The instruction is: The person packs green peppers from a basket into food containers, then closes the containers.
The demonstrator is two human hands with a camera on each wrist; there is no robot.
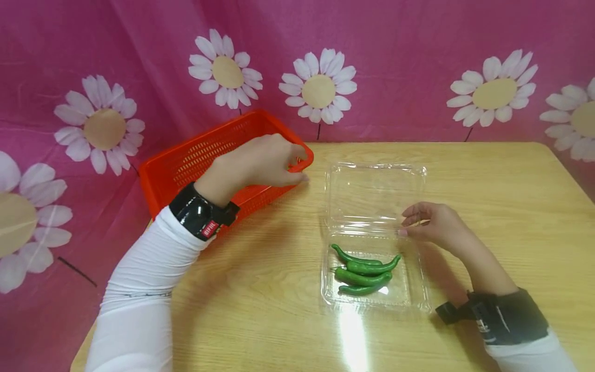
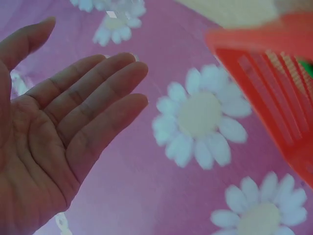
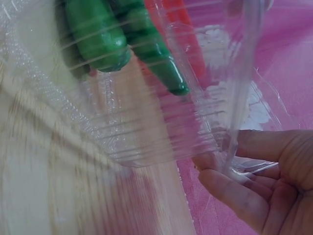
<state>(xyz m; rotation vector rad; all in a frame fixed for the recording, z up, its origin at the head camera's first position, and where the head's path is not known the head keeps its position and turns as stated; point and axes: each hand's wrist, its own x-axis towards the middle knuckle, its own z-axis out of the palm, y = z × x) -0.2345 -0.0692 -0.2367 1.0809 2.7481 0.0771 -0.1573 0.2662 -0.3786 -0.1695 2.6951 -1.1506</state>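
Note:
A clear plastic clamshell container [image 1: 376, 302] lies unfolded on the table, its lid [image 1: 372, 196] laid back on the far side. Several green chili peppers [image 1: 364, 274] are bunched in the near half. My right hand [image 1: 437, 225] pinches the container's right edge close to the hinge; the right wrist view has thumb and fingers [image 3: 234, 196] at that plastic edge. Over the right end of a red plastic basket [image 1: 162, 155] hovers my left hand [image 1: 269, 160]. In the left wrist view its palm faces the camera with fingers [image 2: 107, 117] extended, holding nothing, apart from the basket wall.
The basket stands at the table's back left, with a bit of green [image 2: 308, 67] inside it. A pink cloth with white daisies [image 1: 395, 77] hangs along the back and left of the wooden table [image 1: 511, 206].

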